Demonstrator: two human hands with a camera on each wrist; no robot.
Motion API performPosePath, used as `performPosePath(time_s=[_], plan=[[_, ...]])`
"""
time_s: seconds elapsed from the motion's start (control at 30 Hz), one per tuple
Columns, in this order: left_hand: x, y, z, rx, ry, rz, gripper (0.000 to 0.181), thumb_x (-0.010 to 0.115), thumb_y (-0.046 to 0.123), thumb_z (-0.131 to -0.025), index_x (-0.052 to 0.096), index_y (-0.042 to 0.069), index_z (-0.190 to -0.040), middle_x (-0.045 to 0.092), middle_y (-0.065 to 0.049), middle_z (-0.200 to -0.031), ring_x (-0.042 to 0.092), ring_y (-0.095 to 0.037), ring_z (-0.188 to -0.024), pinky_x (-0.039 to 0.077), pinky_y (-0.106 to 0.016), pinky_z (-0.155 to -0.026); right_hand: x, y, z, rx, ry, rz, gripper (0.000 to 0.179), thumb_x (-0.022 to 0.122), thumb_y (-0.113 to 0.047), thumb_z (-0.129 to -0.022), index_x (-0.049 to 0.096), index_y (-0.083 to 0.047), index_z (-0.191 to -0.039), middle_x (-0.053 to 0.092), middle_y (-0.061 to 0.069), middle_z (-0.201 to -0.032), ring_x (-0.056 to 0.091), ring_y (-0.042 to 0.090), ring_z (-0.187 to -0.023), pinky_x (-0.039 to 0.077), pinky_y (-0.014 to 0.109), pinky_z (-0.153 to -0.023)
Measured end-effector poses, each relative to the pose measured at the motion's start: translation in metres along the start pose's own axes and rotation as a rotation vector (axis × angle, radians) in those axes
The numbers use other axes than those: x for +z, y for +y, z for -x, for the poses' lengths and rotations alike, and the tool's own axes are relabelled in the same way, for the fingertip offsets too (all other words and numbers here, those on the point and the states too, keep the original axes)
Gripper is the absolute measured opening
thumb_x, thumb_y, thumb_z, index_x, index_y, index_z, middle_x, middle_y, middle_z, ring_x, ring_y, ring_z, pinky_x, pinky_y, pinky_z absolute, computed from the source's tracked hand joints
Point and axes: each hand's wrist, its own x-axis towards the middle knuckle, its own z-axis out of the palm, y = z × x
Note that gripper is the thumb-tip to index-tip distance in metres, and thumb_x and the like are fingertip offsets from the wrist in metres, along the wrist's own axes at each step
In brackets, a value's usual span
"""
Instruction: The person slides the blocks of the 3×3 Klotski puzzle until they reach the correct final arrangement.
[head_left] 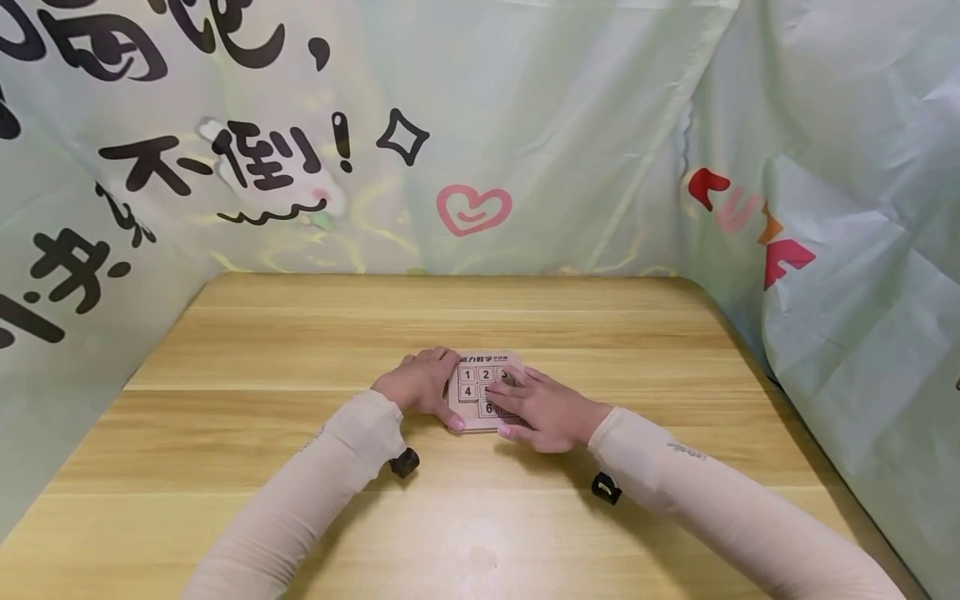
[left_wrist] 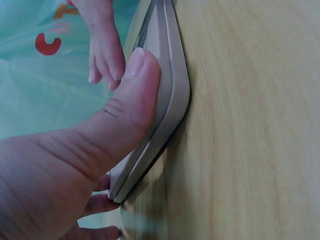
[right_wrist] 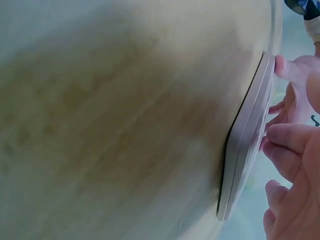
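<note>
A pale number sliding puzzle point(head_left: 480, 377) lies flat on the table, with tiles 1, 2, 3, 4 and 6 readable. Its lower left slot holds no tile. My left hand point(head_left: 422, 383) holds the board's left side, thumb at the near corner and fingers round the far one. In the left wrist view the thumb point(left_wrist: 122, 105) presses along the board's upper edge. Over the right half is my right hand point(head_left: 551, 408), fingers extended across the tiles and hiding several of them. The right wrist view shows its fingertips point(right_wrist: 285, 145) at the puzzle's face.
The wooden table point(head_left: 300, 308) surrounds the puzzle. A pale green cloth point(head_left: 585, 167) with printed writing and a pink heart point(head_left: 474, 210) hangs behind and at both sides. Black wrist mounts point(head_left: 405, 462) hang under both sleeves.
</note>
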Motion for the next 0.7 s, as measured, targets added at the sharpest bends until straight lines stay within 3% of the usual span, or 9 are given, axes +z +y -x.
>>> performPosePath(time_s=[0.7], plan=[[0.000,0.000,0.000,0.004,0.011,0.015,0.114,0.086,0.058,-0.055,0.038,0.005,-0.144,0.039,-0.015,-0.148,0.035,-0.033,-0.136,0.024,-0.049,-0.114,0.001,-0.012,0.008,-0.039,-0.015,0.005,0.057,0.041,-0.042,-0.102,0.047,-0.002,-0.142,0.043,0.013,-0.147,0.023,0.040,-0.141,0.017,0.053,-0.115]])
